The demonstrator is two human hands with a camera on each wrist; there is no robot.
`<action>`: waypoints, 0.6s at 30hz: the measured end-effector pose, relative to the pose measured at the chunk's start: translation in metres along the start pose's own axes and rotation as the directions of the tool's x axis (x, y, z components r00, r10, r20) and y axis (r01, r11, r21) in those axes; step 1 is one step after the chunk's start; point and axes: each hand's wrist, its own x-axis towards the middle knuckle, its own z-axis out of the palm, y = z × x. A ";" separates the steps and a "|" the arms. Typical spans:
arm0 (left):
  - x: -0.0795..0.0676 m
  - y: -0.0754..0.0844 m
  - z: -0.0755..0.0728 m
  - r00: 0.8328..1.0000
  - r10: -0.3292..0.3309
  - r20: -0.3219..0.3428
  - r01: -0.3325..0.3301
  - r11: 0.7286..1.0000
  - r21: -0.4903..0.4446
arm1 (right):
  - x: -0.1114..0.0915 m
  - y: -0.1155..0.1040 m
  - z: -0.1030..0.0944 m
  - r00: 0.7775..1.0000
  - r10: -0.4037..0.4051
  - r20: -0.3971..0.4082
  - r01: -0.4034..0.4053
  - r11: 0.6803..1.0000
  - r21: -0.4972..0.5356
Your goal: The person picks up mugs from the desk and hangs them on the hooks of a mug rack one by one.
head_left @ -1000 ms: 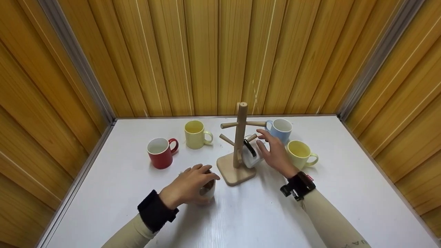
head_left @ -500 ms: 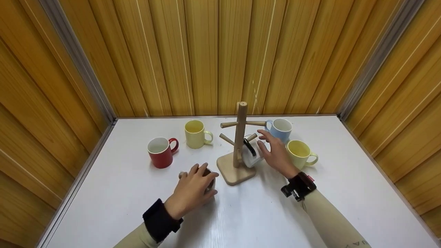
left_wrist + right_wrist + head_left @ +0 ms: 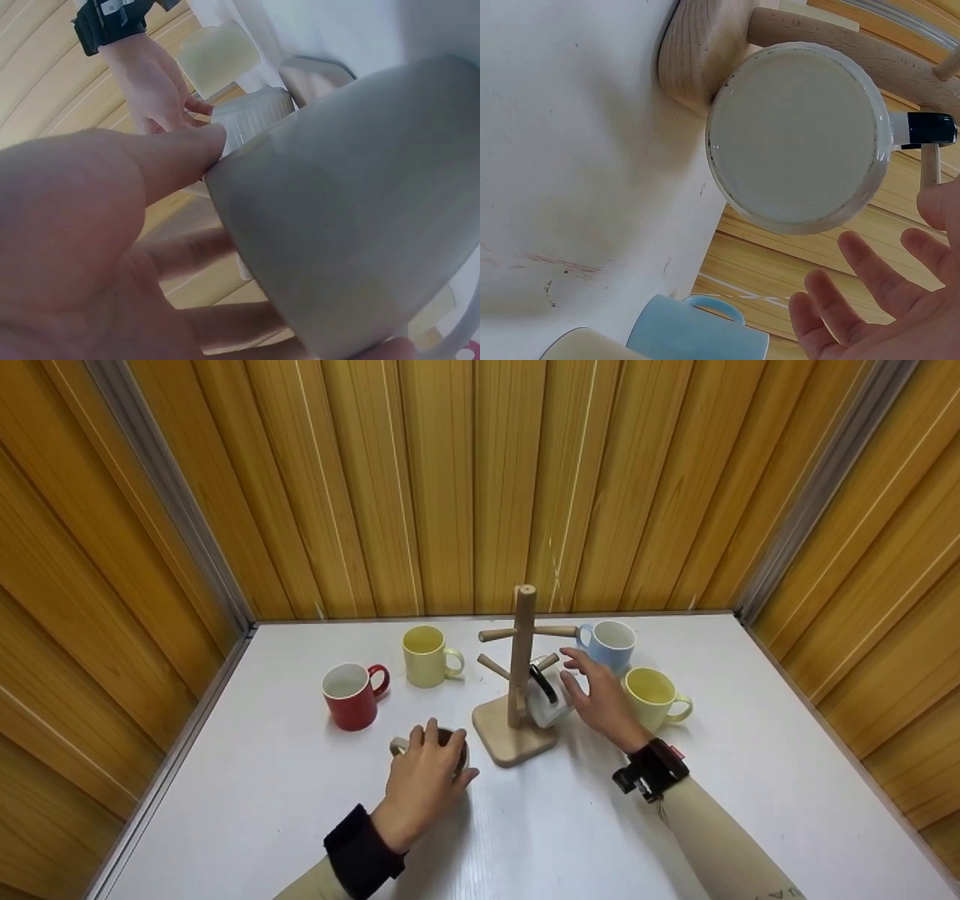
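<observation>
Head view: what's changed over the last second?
The left hand, still over the brown-lined mug, has swung its wrist rightward and toward the person; more of that mug's handle shows. The right hand, black-handled mug, wooden rack and other mugs stayed put.

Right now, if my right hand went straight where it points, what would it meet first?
Your right hand would probably meet the white mug with the black handle first, though a rack peg is close too and depth is unclear.
</observation>
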 end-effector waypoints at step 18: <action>0.004 -0.006 0.003 0.999 0.017 -0.027 -0.017 1.000 -0.008 | -0.005 0.003 0.001 1.000 0.005 -0.013 -0.005 1.000 -0.031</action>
